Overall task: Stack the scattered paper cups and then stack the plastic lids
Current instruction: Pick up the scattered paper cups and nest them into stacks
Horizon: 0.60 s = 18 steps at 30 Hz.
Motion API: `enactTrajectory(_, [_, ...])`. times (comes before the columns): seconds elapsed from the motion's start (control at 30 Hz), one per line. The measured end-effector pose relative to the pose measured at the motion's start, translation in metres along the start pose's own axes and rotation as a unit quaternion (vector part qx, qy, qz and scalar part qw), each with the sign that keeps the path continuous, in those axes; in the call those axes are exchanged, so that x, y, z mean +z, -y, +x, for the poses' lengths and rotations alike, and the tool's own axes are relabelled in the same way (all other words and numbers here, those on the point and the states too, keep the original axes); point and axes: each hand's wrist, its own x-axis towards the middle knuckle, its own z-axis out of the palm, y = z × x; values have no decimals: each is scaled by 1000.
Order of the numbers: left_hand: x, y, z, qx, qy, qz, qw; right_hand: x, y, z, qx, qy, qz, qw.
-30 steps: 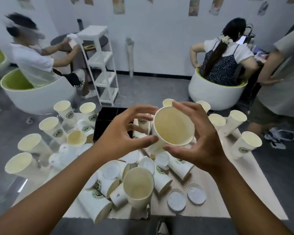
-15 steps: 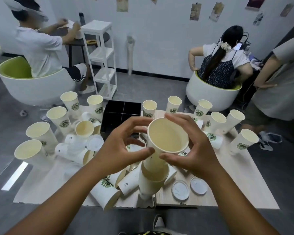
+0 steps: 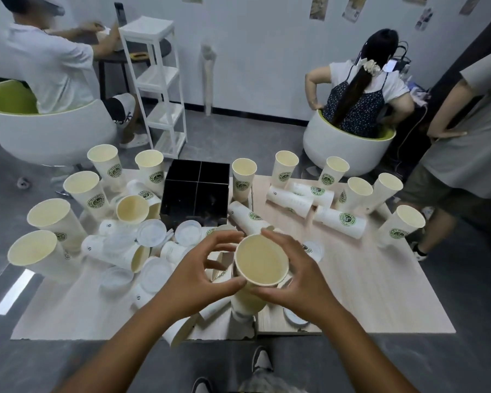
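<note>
Table under cups, lids

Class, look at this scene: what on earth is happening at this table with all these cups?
A person is stacking paper cups. Both hands, left hand and right hand, grip the rim of one cup, which sits in another cup below it. Many more cups stand or lie across the table, with plastic lids loose among them, not yet stacked.

Bare forearms, no sleeves; dark shoes white-soled.
</note>
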Motion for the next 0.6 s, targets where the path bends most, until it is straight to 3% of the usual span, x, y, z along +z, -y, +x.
enactTrajectory(0.17, [7, 14, -2, -28, 14, 31, 999, 15, -28, -12, 56, 14, 13, 998])
enactTrajectory(0.6, [19, 32, 2, -65, 20, 4, 998, 18, -38, -11, 80, 25, 88, 993])
